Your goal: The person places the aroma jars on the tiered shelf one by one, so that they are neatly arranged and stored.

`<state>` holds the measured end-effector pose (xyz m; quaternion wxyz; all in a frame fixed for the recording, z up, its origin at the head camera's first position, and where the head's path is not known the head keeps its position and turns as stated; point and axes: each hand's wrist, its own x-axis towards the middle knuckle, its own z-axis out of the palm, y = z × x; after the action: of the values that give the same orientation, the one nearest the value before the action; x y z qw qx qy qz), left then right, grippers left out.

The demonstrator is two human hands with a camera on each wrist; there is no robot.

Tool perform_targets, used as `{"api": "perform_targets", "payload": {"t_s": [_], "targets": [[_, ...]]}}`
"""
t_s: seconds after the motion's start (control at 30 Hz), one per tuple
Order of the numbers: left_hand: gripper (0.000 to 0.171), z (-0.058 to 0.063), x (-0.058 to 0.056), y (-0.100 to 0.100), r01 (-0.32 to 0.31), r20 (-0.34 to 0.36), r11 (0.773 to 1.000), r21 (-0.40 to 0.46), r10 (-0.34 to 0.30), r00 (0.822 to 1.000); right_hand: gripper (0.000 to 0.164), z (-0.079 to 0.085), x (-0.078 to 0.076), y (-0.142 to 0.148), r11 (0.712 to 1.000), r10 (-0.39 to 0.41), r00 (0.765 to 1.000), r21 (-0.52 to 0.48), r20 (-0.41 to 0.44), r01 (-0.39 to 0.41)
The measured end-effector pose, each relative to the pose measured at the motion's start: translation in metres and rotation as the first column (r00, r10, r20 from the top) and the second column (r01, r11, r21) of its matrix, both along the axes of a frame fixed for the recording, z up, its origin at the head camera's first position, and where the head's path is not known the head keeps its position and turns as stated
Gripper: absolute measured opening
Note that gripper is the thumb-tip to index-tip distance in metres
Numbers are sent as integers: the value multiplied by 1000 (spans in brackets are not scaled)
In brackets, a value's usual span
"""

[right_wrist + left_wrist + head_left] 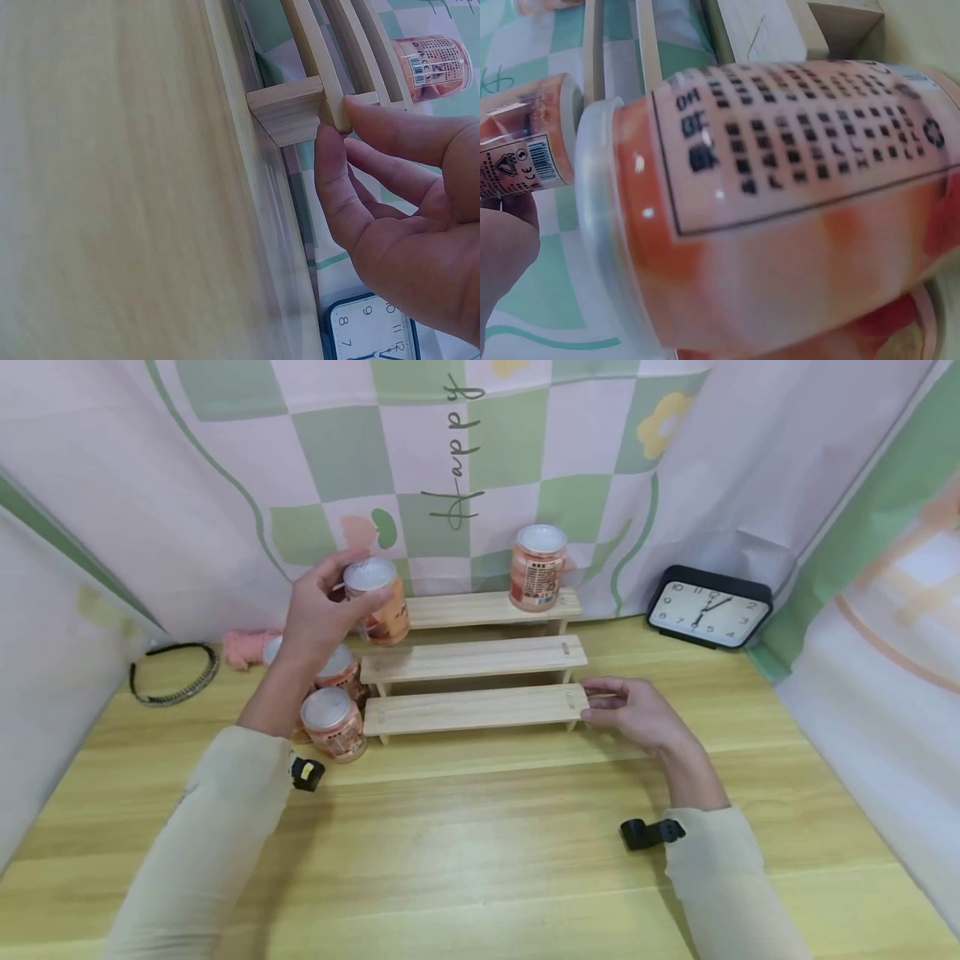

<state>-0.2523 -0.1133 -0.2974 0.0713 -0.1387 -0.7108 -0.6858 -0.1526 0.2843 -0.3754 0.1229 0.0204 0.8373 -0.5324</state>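
Note:
My left hand (318,606) grips a can (378,614) with a pale lid and an orange-pink label, upright by the left end of the top step of a three-step wooden stand (472,708). The left wrist view shows that can at its left edge, with a fingertip against its side. With thumb and fingers, my right hand (633,714) pinches the right end of the stand's lowest board (335,112). A similar can (537,578) stands on the top step's right end. More such cans, including a front one (335,731), stand left of the stand, partly hidden by my left arm.
A black-framed clock (708,608) stands at the back right of the wooden table (480,860). At the back left lie a headband (180,697) and a fluffy pink thing (246,649). A checkered curtain (502,435) hangs right behind the stand.

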Motion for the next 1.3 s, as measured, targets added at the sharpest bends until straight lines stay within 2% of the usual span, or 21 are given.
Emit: {"api": "perform_targets", "payload": {"t_s": [0.13,0.33,0.5,0.67,0.97,1.3], "targets": [[61,0,-3,3,4,-16,1000,-24,-5,1000,60,1,-1,0,1000,0,1000,5,-1,0],[60,4,-7,7,12,-5,996,-85,-12,1000,62,0,-1,-1,1000,-2,1000,-1,13,3],[64,5,-11,12,15,8,995,-97,-15,1000,62,0,-1,0,1000,-3,1000,3,16,3],[62,6,-14,17,-6,3,993,-116,6,1000,62,1,0,-1,1000,-1,1000,11,13,0],[61,10,-19,33,-100,-42,976,-191,93,995,61,2,-1,-1,1000,7,1000,24,5,-7],[63,8,-23,38,-97,-41,979,-181,91,995,61,1,-1,-1,1000,8,1000,14,4,-8]]}}
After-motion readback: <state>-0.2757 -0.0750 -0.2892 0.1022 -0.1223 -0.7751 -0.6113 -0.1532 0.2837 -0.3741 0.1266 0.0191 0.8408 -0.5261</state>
